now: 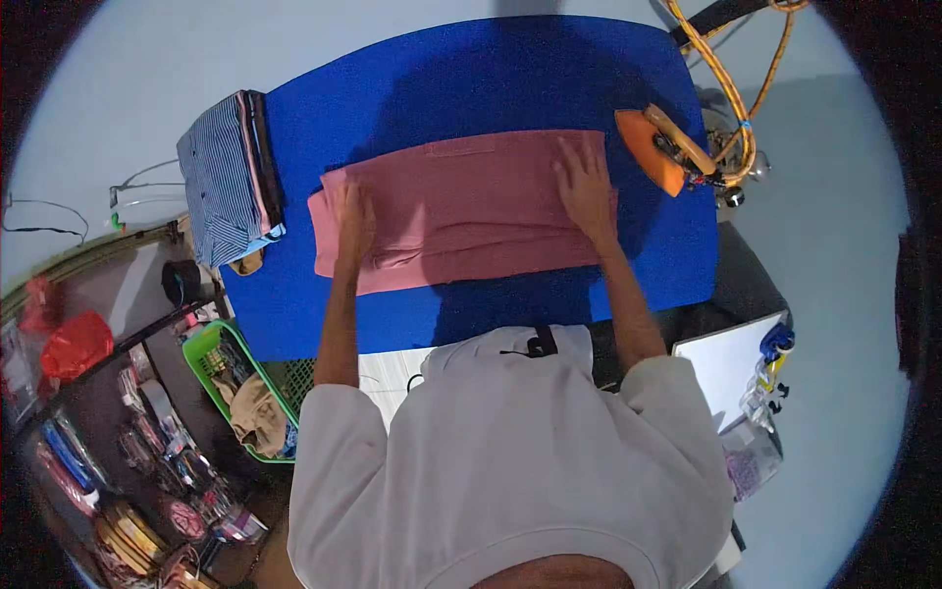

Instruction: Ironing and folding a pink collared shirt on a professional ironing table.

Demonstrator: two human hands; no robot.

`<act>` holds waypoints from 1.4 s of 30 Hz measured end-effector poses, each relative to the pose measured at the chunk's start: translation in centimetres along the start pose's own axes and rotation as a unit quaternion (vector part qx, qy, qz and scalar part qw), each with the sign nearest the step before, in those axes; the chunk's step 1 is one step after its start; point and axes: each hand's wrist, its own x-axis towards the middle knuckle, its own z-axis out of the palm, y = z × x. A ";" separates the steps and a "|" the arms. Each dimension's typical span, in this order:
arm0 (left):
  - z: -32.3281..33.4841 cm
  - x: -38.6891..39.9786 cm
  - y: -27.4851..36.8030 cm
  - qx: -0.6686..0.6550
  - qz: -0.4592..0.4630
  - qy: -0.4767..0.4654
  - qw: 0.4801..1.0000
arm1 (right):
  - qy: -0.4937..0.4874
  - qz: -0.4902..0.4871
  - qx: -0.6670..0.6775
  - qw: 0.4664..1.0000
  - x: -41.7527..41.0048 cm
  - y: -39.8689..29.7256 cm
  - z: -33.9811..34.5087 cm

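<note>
A folded pink garment point(471, 199) lies lengthwise across a blue-covered ironing board point(471, 88), with layered edges at its left end and creases along its near side. My left hand point(355, 217) rests on the garment's left part, its fingers blurred and bent a little downward. On the right end, my right hand point(583, 188) lies flat with fingers spread, close to the short edge. Just beyond that edge, an iron point(651, 151) with an orange body and a tan handle sits on the board.
A stack of folded clothes point(224, 180), striped on top, occupies the board's left end. The iron's yellow cord point(710, 59) loops at upper right. Below left stands a green basket point(243, 397) holding clothes, beside a cabinet with packaged goods point(176, 442). A white panel point(725, 368) is at right.
</note>
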 end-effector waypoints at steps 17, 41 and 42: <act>-1.3 -10.0 2.7 0.129 0.131 -0.122 0.975 | -0.058 0.013 -0.040 0.997 -2.8 0.9 -0.5; 8.5 -12.3 17.9 0.104 0.235 -0.169 0.951 | 0.040 0.201 0.111 0.972 0.0 5.1 0.8; 10.3 -12.1 19.6 0.097 0.271 -0.202 0.936 | 0.046 0.217 0.124 0.967 0.8 5.1 1.1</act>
